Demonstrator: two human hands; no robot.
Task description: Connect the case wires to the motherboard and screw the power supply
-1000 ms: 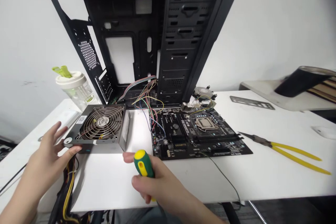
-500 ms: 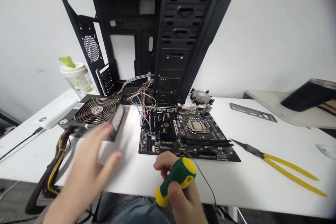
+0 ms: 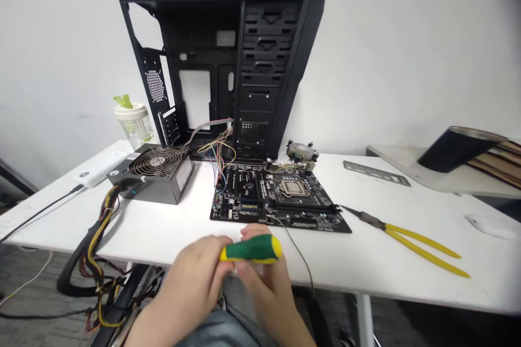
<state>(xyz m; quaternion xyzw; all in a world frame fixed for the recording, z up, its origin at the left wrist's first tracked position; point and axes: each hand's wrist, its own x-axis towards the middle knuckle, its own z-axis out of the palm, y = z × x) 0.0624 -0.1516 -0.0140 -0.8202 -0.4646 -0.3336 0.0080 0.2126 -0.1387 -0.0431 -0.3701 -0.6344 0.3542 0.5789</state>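
A screwdriver (image 3: 251, 249) with a green and yellow handle lies level between my two hands at the front edge of the table. My right hand (image 3: 266, 284) is closed around the handle from below, thumb at its side. My left hand (image 3: 195, 274) is closed at the handle's front end, and its fingers hide the shaft. Just beyond the hands a black motherboard (image 3: 248, 214) rests flat on the table, with a processor (image 3: 293, 188) in its socket. Thin coloured wires (image 3: 220, 160) run to its left side from the case.
An open black computer case (image 3: 280, 81) stands behind the board. To the left sit a power supply (image 3: 173, 187) with hanging cables (image 3: 95, 246) and a lidded cup (image 3: 134, 122). On the right lie yellow-handled pliers (image 3: 419, 244), a metal plate (image 3: 376, 172) and a cooling fan (image 3: 302, 150).
My left hand has moved right from beside the power supply and closed on the screwdriver. The screwdriver has turned from slanted to level. The view has tipped, showing the case's top.
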